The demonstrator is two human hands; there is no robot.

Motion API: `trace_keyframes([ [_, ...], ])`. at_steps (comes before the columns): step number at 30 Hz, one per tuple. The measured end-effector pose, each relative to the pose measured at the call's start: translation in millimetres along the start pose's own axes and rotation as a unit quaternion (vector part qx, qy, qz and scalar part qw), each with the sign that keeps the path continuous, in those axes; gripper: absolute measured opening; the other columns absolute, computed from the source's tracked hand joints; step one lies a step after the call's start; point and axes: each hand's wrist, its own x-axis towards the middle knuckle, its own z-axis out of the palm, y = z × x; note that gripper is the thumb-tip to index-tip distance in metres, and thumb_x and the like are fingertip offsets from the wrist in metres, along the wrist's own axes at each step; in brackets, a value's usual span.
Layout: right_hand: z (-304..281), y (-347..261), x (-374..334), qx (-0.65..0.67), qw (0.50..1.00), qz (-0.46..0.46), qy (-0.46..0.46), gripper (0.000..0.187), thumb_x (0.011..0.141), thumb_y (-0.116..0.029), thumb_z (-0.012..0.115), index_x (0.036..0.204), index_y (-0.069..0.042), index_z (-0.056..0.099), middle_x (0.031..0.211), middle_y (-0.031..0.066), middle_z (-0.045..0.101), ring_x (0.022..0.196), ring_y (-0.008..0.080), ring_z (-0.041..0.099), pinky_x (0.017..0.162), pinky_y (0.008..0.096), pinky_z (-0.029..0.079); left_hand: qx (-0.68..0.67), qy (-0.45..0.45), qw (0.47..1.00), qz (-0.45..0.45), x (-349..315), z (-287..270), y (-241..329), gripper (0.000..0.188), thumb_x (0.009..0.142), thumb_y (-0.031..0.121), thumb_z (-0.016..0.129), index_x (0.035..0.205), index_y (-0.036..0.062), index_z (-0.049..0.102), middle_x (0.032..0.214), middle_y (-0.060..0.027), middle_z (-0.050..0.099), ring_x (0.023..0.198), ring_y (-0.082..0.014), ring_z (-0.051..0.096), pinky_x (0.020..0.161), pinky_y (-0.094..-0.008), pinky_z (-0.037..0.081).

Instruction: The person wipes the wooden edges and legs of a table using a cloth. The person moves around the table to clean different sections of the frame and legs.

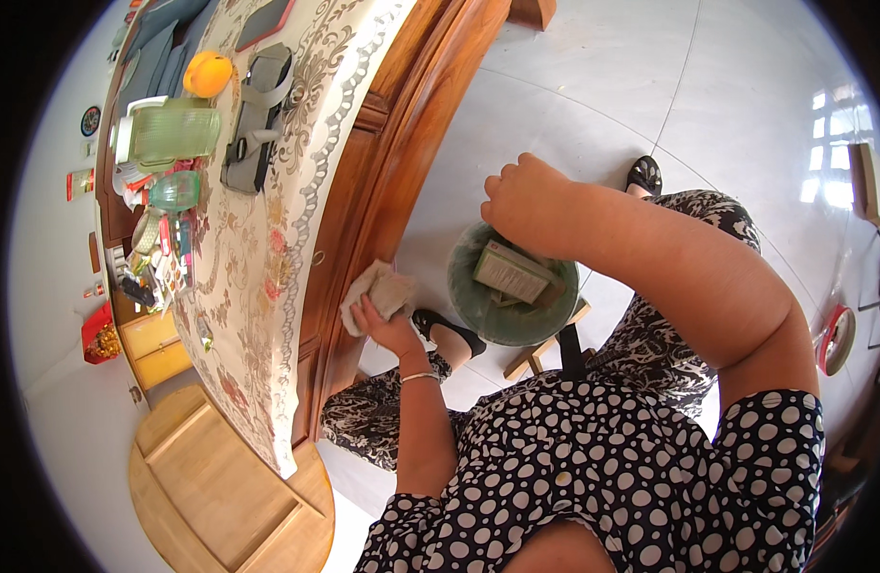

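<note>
My left hand [388,327] is closed on a pale, crumpled cloth [371,286], which lies against the lower side of the brown wooden table [364,191]. Over the far rim of a grey-green bucket [466,310] hovers my right hand [526,199], its fingers curled in; whatever they may hold is hidden. Inside the bucket, which stands on the floor between my feet, a light green and white carton [513,271] rests at a tilt among other things I cannot make out.
A flowered tablecloth [268,334] covers the table to my left. On it are a green pitcher [177,132], orange fruit [208,74], a grey strapped pouch [254,124] and a green glass jar [175,191]. A round wooden stool [220,477] stands at the near left.
</note>
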Motion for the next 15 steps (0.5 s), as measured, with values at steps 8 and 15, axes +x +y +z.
trace_keyframes([
  [8,-9,-2,-4,0.038,0.999,-0.002,-0.023,0.03,0.07,-0.02,0.074,0.097,-0.009,0.068,0.1,0.0079,0.062,0.095,0.024,0.061,0.078,0.0356,0.045,0.092,-0.127,0.962,0.225,47,64,82,0.056,0.077,-0.003,0.064,0.131,0.0015,0.053,0.146,-0.0207,0.041,0.134,-0.0424,0.035,0.113,-0.047,0.027],
  [15,-16,1,-6,0.044,0.996,-0.01,-0.07,0.042,0.067,-0.028,0.079,0.104,-0.011,0.067,0.105,0.0067,0.061,0.097,0.0224,0.06,0.076,0.033,0.042,0.059,-0.14,0.914,0.377,93,125,158,0.049,0.075,-0.01,0.058,0.123,0.0002,0.056,0.142,-0.0194,0.046,0.128,-0.0398,0.042,0.108,-0.0457,0.035],
])
